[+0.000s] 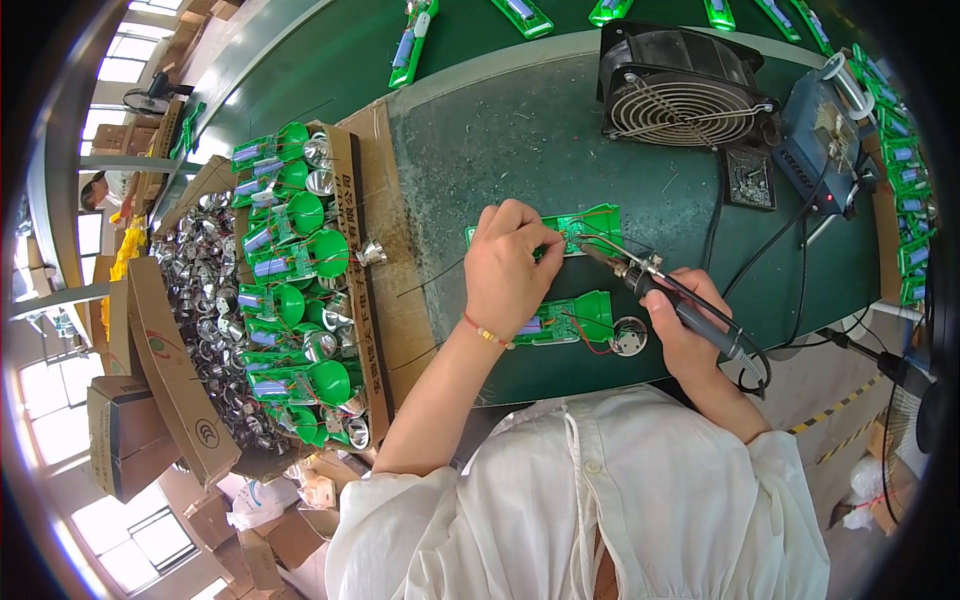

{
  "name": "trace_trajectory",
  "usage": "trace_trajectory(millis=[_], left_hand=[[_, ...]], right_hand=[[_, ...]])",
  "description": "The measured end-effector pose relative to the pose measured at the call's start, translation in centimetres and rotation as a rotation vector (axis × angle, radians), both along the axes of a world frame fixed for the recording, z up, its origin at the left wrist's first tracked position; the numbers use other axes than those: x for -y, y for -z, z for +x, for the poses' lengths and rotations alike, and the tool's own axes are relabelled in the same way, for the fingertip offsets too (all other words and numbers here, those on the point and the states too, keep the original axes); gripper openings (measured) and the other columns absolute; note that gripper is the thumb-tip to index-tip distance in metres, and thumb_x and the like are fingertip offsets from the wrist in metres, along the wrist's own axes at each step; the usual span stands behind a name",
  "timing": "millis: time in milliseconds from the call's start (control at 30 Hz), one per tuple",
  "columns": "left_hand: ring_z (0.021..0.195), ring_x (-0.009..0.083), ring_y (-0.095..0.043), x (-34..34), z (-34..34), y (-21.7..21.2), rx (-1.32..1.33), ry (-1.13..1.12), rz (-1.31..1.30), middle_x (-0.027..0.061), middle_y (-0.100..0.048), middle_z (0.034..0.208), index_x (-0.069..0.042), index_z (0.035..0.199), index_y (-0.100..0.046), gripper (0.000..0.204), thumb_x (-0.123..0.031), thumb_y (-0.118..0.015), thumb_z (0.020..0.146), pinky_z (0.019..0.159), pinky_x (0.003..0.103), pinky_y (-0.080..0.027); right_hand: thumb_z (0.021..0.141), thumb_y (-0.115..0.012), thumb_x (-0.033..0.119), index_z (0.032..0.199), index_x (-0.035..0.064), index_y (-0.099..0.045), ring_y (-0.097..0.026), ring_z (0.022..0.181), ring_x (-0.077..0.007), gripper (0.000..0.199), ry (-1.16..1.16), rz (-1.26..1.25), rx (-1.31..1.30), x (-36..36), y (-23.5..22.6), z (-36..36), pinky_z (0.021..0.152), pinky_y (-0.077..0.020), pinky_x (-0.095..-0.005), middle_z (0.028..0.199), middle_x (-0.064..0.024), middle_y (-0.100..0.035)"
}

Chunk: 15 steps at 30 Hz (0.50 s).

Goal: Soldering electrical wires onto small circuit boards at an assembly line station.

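My right hand [690,335] is closed round the dark handle of a soldering iron [694,318]. A thin metal guide tube runs along the iron, and its tip reaches the circuit board in a green flashlight housing [606,226]. Over the left part of that housing lies my left hand [505,262], thumb and fingers pinched together by the board; anything between them is hidden. Nearer to me rests a second open green housing [588,316], with a blue cell, and red wires leading to a round silver reflector [629,337].
A black fan [685,90] stands at the far side, beside a blue soldering station [822,140] with a solder spool [848,85]. On the left, a cardboard box [362,300] holds several green housings and many reflectors. Black cables cross the table's right side.
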<state>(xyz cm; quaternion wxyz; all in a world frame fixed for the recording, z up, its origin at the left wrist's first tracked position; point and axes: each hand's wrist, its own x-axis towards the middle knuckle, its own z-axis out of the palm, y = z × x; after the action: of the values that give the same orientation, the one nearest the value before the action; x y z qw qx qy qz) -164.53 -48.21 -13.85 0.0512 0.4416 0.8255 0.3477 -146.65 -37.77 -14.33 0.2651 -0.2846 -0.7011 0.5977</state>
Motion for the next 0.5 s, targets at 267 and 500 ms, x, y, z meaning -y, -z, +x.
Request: trace_trajectory(millis=[267, 500], left_hand=[[0.072, 0.0222, -0.05, -0.2, -0.36, -0.11, -0.027, 0.023, 0.013, 0.0039, -0.053, 0.076, -0.005, 0.066, -0.064, 0.006, -0.004, -0.068, 0.061, 0.062, 0.033, -0.044], [0.074, 0.0229, -0.051, -0.41, -0.28, -0.01, -0.013, 0.014, -0.002, 0.0043, -0.053, 0.076, -0.005, 0.065, -0.064, 0.006, -0.004, -0.068, 0.061, 0.063, 0.033, -0.045]], right_hand=[[0.079, -0.061, 0.008, 0.085, -0.0035, -0.052, -0.055, 0.066, -0.0118, 0.016, -0.02, 0.001, -0.013, -0.23, -0.28, -0.07, 0.06, -0.0443, -0.0231, 0.074, -0.0103, -0.059], [0.079, -0.062, 0.008, 0.084, -0.003, -0.053, -0.054, 0.066, -0.0095, 0.015, -0.036, -0.022, 0.028, -0.34, -0.92, -0.29, 0.06, -0.0436, -0.022, 0.074, -0.0078, -0.059]])
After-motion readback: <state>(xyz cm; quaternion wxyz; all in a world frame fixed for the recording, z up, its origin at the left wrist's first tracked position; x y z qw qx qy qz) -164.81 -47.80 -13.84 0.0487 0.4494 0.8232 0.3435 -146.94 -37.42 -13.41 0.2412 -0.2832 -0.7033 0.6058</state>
